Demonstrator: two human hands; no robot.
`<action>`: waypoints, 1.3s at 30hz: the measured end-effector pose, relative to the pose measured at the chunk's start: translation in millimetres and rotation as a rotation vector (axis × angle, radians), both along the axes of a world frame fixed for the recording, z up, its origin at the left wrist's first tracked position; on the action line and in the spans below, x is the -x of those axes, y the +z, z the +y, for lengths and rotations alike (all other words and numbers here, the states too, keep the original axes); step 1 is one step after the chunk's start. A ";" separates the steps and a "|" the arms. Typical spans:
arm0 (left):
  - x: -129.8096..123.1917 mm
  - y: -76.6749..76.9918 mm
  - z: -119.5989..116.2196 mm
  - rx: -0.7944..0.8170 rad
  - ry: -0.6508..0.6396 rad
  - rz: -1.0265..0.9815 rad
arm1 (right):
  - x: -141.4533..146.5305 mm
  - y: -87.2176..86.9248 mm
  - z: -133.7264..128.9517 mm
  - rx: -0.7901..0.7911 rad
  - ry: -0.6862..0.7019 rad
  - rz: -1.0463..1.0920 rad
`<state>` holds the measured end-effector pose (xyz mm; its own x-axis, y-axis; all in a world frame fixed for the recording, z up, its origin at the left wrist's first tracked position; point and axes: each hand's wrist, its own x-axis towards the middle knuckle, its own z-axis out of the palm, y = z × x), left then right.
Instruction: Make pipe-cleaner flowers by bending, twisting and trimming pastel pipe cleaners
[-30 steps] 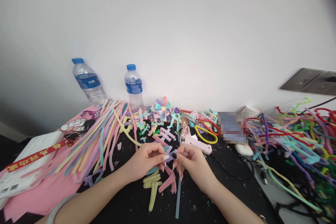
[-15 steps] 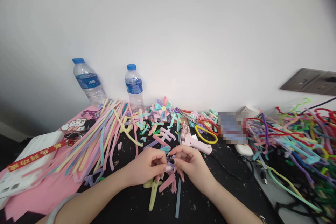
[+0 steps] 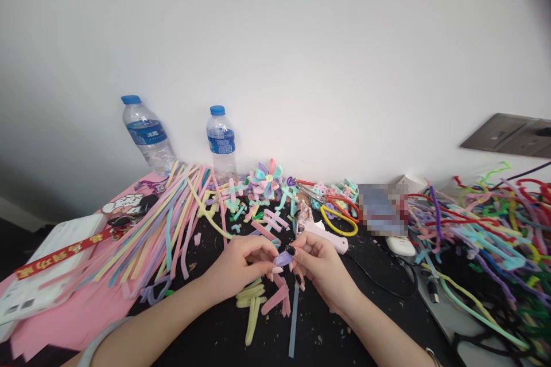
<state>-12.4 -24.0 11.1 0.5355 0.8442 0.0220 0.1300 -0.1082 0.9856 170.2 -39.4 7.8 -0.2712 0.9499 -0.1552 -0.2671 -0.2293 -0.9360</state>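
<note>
Between my two hands is a short, folded purple pipe cleaner (image 3: 283, 258). My left hand (image 3: 243, 266) pinches its left end between thumb and fingers. From the other side my right hand (image 3: 321, 264) grips the same piece, its dark-nailed thumb on top. Just below the hands lie folded yellow pipe cleaners (image 3: 252, 309) and folded pink pipe cleaners (image 3: 279, 296) on the black tabletop. A translucent glue stick (image 3: 294, 321) lies lengthwise beside them. Right behind my right hand rests a pale pink glue gun (image 3: 321, 235).
Long pastel pipe cleaners (image 3: 146, 229) fan out on the left, near a white box (image 3: 47, 264). Two water bottles (image 3: 222, 143) stand by the wall. Yellow-and-red-handled scissors (image 3: 340, 221), a multicoloured pipe-cleaner flower (image 3: 267, 178) and small cut pieces lie behind. Tangled pipe cleaners (image 3: 486, 241) heap on the right.
The purple pipe cleaner now shows more plainly between my fingers. My hands have shifted slightly apart and turned, leaving the yellow and pink pieces less covered.
</note>
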 end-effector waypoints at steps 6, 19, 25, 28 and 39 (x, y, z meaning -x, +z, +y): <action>0.6 2.8 -0.6 -0.221 -0.025 0.021 | -1.4 -1.8 0.5 0.007 0.068 0.025; -0.2 -1.4 -0.1 -0.488 0.015 -0.087 | 0.8 -1.1 -0.3 0.055 0.071 0.064; -0.3 -3.3 0.0 -0.504 0.031 -0.024 | 0.6 -1.1 0.3 0.052 0.025 -0.018; -0.6 0.3 0.1 -0.370 0.041 0.066 | -0.1 -0.8 0.1 -0.040 -0.032 -0.152; -3.7 -3.1 -0.6 -0.449 -0.095 0.340 | 5.0 -1.8 -11.4 -0.335 0.069 -0.499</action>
